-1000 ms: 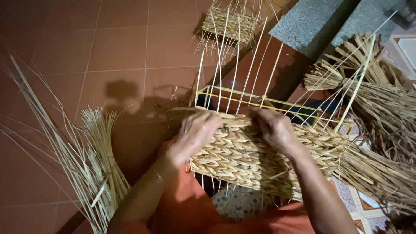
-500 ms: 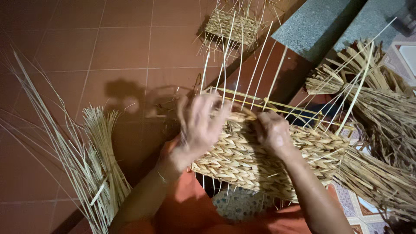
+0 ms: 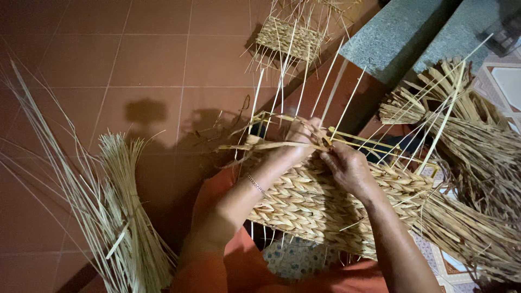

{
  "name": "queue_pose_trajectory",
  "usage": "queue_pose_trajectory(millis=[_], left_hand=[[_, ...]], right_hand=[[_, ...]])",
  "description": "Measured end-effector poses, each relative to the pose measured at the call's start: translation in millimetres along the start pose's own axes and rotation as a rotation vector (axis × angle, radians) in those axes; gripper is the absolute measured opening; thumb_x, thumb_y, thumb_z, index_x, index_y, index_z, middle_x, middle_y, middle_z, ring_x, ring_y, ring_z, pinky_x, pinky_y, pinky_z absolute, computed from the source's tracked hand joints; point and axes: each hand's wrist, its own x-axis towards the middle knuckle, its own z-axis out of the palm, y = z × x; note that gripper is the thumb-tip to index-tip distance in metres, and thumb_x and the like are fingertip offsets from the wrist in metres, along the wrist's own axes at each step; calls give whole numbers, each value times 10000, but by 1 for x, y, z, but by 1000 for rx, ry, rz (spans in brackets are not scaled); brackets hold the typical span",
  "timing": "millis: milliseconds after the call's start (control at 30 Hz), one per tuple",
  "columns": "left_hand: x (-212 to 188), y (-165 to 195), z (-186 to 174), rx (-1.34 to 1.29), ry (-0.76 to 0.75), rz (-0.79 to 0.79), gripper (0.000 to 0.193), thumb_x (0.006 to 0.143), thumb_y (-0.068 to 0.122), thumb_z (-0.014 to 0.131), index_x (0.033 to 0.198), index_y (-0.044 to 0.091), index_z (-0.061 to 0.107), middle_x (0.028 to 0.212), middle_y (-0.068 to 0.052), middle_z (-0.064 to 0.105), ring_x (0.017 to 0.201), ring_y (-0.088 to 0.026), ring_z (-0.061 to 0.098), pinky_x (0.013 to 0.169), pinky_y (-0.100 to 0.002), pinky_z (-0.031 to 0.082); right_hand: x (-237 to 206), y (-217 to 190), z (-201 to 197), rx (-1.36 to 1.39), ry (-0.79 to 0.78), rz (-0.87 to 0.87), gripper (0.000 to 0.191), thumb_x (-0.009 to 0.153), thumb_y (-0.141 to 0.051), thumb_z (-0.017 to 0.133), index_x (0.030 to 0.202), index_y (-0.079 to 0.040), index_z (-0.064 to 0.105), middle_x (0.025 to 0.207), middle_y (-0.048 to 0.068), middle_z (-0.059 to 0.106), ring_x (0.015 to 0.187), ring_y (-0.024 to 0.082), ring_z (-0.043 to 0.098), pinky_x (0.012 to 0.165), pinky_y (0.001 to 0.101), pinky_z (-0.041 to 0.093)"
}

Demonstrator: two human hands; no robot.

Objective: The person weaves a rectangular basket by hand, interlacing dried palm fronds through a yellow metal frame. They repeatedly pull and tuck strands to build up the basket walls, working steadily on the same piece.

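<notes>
Woven basket panel (image 3: 325, 206) lies centre frame across lap, long axis running lower left to right, plaited straw, ribbed texture. Flat straw strand (image 3: 266, 146) stretches leftward from grip. Left hand (image 3: 301, 135) and right hand (image 3: 347, 168) meet at top edge, both pinching strand among upright pale stakes (image 3: 304, 81). Loose reed bundle (image 3: 125, 206) lower left on red tile floor (image 3: 152, 54).

The scene is dim and warm-toned, lit from behind the person. Their head throws a soft shadow on the red floor tiles (image 3: 146, 59). The picture's corners darken noticeably. The half-woven basket (image 3: 325, 201) is brightest and fairly sharp; the straw bundle (image 3: 125, 217) at lower left is softer. No glare shows, only mild wide-angle stretching at the edges.
</notes>
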Motion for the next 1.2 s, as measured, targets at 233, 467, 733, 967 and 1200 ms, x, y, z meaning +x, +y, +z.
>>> queue_pose_trajectory(millis=[233, 467, 733, 967, 1200], left_hand=[[-60, -22, -25, -943, 69, -68, 223, 975, 168, 501, 1014, 36, 677, 964, -137, 743, 896, -276, 749, 767, -433, 654], [-133, -2, -15, -856, 12, 141, 374, 1102, 318, 491, 1116, 6, 697, 1236, -189, 737, 1152, -287, 736, 1017, -451, 616], [-87, 0, -59, -10, 284, 586, 658, 929, 154, 712, 1468, -103, 436, 1627, -269, 289, 1542, -406, 249, 1273, -589, 215], [-75, -50, -66, 459, 362, 512, 133, 816, 235, 851, 846, 136, 768, 1425, -81, 605, 1434, -306, 380, 1237, -645, 178], [-91, -84, -87, 212, 536, 550, 143, 933, 70, 729, 1067, 67, 776, 1379, -128, 668, 1311, -331, 615, 1204, -532, 384]], right_hand=[[8, 3, 7, 62, 93, -20, 109, 919, -53, 783, 962, -51, 682, 877, 128, 700, 804, 235, 691, 697, 307, 584], [18, -15, 15, 38, 124, -72, 81, 889, -30, 775, 968, -45, 764, 937, 89, 774, 801, 178, 766, 657, 278, 642], [12, -22, 5, -143, -6, -197, 37, 828, -43, 782, 862, -45, 767, 805, 112, 747, 716, 245, 687, 641, 364, 604], [13, -25, 24, -169, 181, -30, 128, 932, -137, 784, 896, -14, 772, 711, 132, 710, 572, 230, 644, 516, 379, 530], [11, -12, 37, -108, 323, -25, 86, 947, -51, 712, 1009, -4, 749, 810, 133, 747, 632, 172, 706, 511, 311, 579]])
